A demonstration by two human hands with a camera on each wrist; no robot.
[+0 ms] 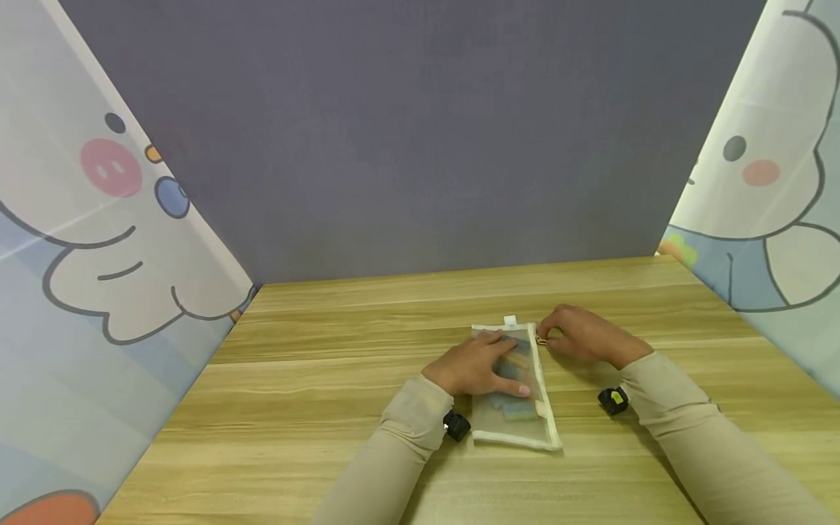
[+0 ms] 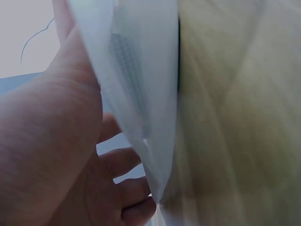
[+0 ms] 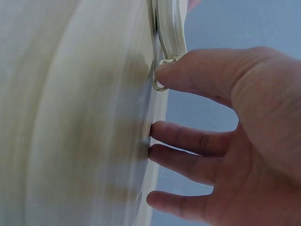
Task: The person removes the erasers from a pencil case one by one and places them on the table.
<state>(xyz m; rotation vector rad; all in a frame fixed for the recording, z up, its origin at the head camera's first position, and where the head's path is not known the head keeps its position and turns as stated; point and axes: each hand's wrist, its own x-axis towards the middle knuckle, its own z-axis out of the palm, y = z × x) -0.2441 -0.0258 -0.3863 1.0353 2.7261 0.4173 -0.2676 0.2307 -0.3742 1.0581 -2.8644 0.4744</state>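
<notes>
Hands [image 1: 477, 364] [image 1: 584, 335] on pouch [image 1: 484, 421] and zip pull [image 1: 541, 340]

No txt, brand or no. legible in any view. Only sign: yellow arrow-like mark [image 1: 617, 397] on R wrist's blk cam [image 1: 610, 406], btwn pouch [image 1: 512, 439] & desk's [image 1: 295, 379] R edge. White tag [image 1: 510, 320] pokes out at pouch's far edge, twd desk's far edge; any print on it too small to read.
</notes>
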